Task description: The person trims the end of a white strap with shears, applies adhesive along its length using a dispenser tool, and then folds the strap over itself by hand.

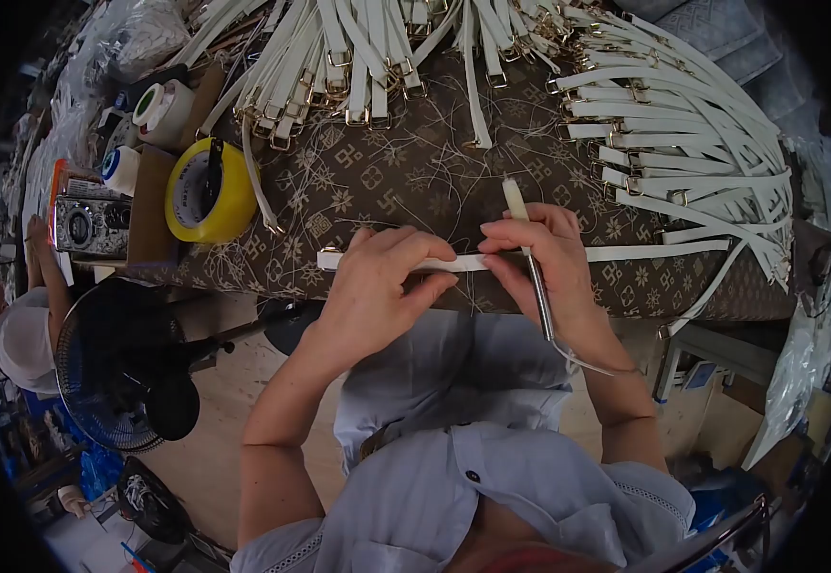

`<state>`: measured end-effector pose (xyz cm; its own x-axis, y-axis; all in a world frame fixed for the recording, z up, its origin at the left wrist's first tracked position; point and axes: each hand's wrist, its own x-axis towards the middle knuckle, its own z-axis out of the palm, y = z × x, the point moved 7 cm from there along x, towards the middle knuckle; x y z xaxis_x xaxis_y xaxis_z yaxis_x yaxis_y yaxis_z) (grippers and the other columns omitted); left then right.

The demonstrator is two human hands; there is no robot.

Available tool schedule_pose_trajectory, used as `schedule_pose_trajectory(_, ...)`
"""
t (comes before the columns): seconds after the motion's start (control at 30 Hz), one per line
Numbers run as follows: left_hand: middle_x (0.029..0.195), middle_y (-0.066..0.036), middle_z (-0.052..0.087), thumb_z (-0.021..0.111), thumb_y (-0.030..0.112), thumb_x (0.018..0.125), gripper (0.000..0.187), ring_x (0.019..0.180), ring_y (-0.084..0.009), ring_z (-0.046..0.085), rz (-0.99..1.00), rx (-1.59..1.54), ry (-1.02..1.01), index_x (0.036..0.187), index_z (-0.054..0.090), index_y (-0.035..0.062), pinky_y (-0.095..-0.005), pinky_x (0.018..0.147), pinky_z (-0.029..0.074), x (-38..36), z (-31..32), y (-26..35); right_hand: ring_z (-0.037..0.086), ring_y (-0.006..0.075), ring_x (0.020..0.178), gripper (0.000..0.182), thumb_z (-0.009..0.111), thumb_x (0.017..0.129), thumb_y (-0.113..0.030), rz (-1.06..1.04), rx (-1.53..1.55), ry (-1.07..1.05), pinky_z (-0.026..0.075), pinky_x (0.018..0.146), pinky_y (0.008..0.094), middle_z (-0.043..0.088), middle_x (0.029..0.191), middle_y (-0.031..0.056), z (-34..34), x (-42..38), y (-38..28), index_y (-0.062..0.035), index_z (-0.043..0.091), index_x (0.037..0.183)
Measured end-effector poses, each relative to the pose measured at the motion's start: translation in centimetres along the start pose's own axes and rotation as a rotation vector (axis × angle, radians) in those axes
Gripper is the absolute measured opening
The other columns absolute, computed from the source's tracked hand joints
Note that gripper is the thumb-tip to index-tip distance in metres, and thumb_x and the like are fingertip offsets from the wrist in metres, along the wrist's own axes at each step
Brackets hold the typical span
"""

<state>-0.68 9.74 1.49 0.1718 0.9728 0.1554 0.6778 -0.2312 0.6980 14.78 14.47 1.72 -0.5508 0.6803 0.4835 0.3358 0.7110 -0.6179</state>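
My left hand (377, 286) is closed, thumb and fingers pinching a narrow white belt (625, 253) laid crosswise near the front edge of the cloth-covered table. Between the fingers and palm of my right hand (549, 263) is a pen-like metal tool (538, 291) with a cream upper end; its lower end points toward me and a thin pale cord trails from it. The right thumb and index fingertips are at the belt, just right of my left fingers. Whether they grip it or a thread is too small to tell. A buckle shows at the belt's left end.
White belts with gold buckles (368, 57) are heaped at the back, and more belts (683, 143) fan out at right. Loose threads litter the patterned cloth (339, 181). At left stand a yellow tape roll (243, 196), a radio-like box (91, 226) and a fan (115, 363). Another person's arm (48, 272) shows far left.
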Motion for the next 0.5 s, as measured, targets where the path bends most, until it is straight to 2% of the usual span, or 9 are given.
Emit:
schedule_pose_trajectory(0.03,0.087,0.000,0.062,0.073,0.012,0.073,0.023,0.078,-0.0188,0.059,0.000,0.000,-0.003,0.095,0.065,0.0122,-0.0345,0.075,0.038,0.0,0.2,-0.1,0.056,0.0222,0.089,0.045,0.073,0.068,0.000,0.010,-0.029,-0.003,0.039,0.086,0.0373,0.067,0.081,-0.0038,0.1,-0.1,0.3,-0.0142,0.062,0.109)
schedule_pose_trajectory(0.1,0.093,-0.001,0.058,0.074,0.014,0.072,0.025,0.086,-0.0201,0.056,0.141,0.189,0.059,0.095,0.065,0.0123,-0.0349,0.078,0.037,0.1,0.3,0.6,0.056,0.0229,0.089,0.045,0.073,0.068,0.000,0.025,-0.022,-0.019,0.039,0.086,0.0376,0.066,0.081,-0.0031,0.2,-0.2,0.5,-0.0141,0.062,0.110)
schedule_pose_trajectory(0.2,0.099,-0.002,0.055,0.077,0.019,0.069,0.034,0.093,-0.0218,0.052,0.109,0.237,0.006,0.100,0.065,0.0129,-0.0361,0.081,0.036,0.2,0.4,0.8,0.056,0.0240,0.090,0.045,0.071,0.069,0.001,0.066,0.015,-0.047,0.038,0.087,0.0378,0.065,0.081,-0.0022,0.5,-0.3,0.8,-0.0139,0.061,0.111)
schedule_pose_trajectory(0.33,0.100,-0.003,0.054,0.080,0.025,0.065,0.047,0.094,-0.0230,0.051,0.093,0.245,-0.079,0.107,0.062,0.0144,-0.0375,0.083,0.035,0.5,0.6,1.8,0.055,0.0248,0.090,0.045,0.070,0.070,0.001,0.110,0.052,-0.065,0.038,0.087,0.0374,0.065,0.080,-0.0017,0.5,-0.3,1.3,-0.0134,0.061,0.112)
schedule_pose_trajectory(0.4,0.105,-0.002,0.053,0.080,0.029,0.062,0.056,0.096,-0.0230,0.051,0.171,0.284,-0.136,0.112,0.058,0.0156,-0.0396,0.086,0.034,0.3,1.0,2.9,0.054,0.0247,0.090,0.045,0.070,0.070,0.002,0.117,0.055,-0.059,0.038,0.087,0.0375,0.065,0.080,-0.0017,0.5,-0.3,1.3,-0.0131,0.061,0.112)
schedule_pose_trajectory(0.5,0.109,-0.001,0.052,0.080,0.034,0.062,0.054,0.103,-0.0233,0.049,0.204,0.388,-0.088,0.110,0.059,0.0181,-0.0432,0.093,0.033,-0.6,1.2,3.5,0.054,0.0244,0.090,0.045,0.070,0.070,0.002,0.125,0.063,-0.052,0.038,0.087,0.0377,0.065,0.080,-0.0016,0.4,-0.3,1.3,-0.0127,0.061,0.112)
